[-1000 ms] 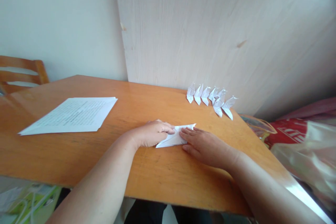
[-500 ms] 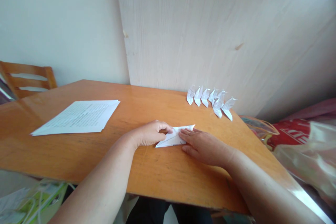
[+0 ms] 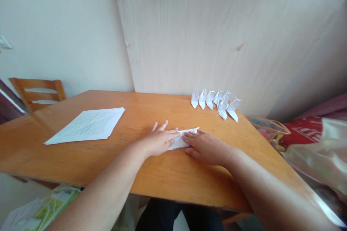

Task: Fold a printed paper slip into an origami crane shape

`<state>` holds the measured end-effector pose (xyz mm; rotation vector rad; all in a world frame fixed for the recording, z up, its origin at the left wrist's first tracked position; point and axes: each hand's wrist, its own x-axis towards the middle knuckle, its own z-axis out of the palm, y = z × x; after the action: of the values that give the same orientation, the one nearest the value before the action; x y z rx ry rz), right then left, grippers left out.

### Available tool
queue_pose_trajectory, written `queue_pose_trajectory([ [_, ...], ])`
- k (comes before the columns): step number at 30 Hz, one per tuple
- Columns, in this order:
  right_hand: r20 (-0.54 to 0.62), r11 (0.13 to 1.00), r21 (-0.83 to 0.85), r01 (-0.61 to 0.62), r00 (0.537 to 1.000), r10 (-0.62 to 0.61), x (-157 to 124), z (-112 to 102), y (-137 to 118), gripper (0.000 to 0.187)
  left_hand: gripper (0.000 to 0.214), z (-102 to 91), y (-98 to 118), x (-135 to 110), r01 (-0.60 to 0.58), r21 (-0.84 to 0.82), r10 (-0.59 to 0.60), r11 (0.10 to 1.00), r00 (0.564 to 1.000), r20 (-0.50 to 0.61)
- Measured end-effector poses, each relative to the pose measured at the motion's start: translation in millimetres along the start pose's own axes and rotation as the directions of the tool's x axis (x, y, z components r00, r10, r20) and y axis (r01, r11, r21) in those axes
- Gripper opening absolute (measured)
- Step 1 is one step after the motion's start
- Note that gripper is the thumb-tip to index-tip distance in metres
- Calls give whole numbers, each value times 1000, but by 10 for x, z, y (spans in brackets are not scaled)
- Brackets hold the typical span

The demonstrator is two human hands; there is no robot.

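A folded piece of white paper [image 3: 178, 143] lies flat on the wooden table, near the middle of the view. My left hand [image 3: 160, 140] rests over its left end, fingers spread, with the fingertips on the paper. From the other side my right hand [image 3: 203, 147] lies palm down across the paper's right part, fingers stretched out. Both hands press on the sheet and neither grips it. The ends of the paper are partly covered by the hands.
Several folded paper figures [image 3: 210, 100] stand at the table's back right. A stack of printed sheets [image 3: 86, 125] lies on the left of the table [image 3: 108, 162]. A wooden chair [image 3: 40, 92] is at the far left; bags [image 3: 306, 131] crowd the right edge.
My left hand has spread its fingers and flattened onto the paper's left end, where it was curled before. My right hand stays on the right part. The camera view has tilted up slightly.
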<state>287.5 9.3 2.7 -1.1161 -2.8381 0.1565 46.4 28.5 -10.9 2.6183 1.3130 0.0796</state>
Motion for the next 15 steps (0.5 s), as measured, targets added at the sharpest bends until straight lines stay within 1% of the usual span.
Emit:
queue_pose_trajectory([
  [3, 0, 1000, -11, -3, 1000, 3, 1, 8, 3, 45, 51, -55, 25, -86, -28, 15, 28, 999, 1000, 10],
  [7, 11, 1000, -24, 2, 1000, -2, 0, -2, -4, 46, 57, -105, 24, -199, -20, 34, 20, 999, 1000, 11],
  [11, 12, 999, -33, 15, 1000, -14, 0, -12, -6, 46, 58, -71, -14, -334, -16, 35, 17, 999, 1000, -15],
  [15, 13, 1000, -29, 14, 1000, -13, -5, -13, -9, 47, 54, -26, -43, -490, 4, 18, -3, 1000, 997, -74],
])
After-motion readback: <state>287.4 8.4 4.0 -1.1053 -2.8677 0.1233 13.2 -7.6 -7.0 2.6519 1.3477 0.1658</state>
